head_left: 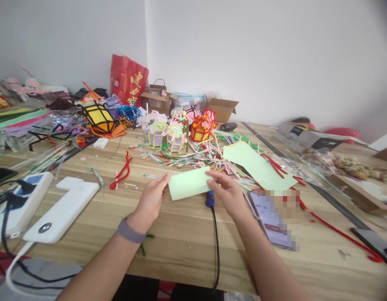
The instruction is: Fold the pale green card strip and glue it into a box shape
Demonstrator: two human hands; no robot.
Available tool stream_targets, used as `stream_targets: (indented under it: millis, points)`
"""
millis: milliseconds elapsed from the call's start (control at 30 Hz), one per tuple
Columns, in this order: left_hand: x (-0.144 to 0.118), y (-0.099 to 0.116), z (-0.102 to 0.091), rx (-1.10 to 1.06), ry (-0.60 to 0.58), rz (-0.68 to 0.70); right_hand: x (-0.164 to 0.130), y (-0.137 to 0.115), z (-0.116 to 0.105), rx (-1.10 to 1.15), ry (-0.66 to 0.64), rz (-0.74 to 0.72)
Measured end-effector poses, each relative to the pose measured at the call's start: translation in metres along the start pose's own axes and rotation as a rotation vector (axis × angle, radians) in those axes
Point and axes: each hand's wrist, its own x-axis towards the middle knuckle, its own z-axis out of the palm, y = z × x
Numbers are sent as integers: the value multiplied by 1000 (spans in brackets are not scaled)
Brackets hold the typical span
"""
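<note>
Between my two hands, just above the middle of the table (187, 234), I hold a pale green paper strip (189, 182) flat and level. My left hand (151, 200) pinches its left short edge, thumb on top and fingers (164, 179) curled beneath; my right hand (227, 190) pinches the right end the same way, fingertips pressed onto the paper. I judge the strip very light and limp, easy to crease or tear, so the short ends are the sensible places to grip, with gentle pressure only.

Directly under the strip lies a blue-tipped tool (210, 199) with a black cable (216, 242) running toward me. Just right of my right hand rests a phone (270, 228), and beyond it a larger green paper sheet (258, 165). Red pipe cleaners (122, 173) lie to the left, near a white power bank (60, 215). Farther back stand small pipe-cleaner lanterns (168, 136), a yellow lantern (99, 119), and a red bag (128, 83) against the wall.
</note>
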Motion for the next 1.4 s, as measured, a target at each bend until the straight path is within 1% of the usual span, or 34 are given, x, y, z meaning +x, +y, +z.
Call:
stream_targets:
  millis: [100,200,300,700,967,1100,1200,1267,1300,1400]
  points:
    - [-4,0,0,118,-30,54,1,4,2,62,56,57]
    - [-6,0,0,224,-13,77,2,5,1,80,105,71]
    - [-7,1,0,269,13,80,2,4,1,77,128,79]
    - [-5,-1,-1,287,79,122,1,1,1,74,134,124]
    - [-7,3,3,185,34,55,1,-2,4,167,151,141]
    - [-8,2,4,182,27,76,2,-1,4,175,159,128]
    - [-9,0,5,232,17,98,2,-1,2,213,173,98]
    - [-11,0,6,339,15,143,3,-1,1,237,181,79]
    - [-12,0,6,419,16,194,4,0,0,241,186,77]
    - [-16,2,7,637,35,422,5,2,-2,247,193,92]
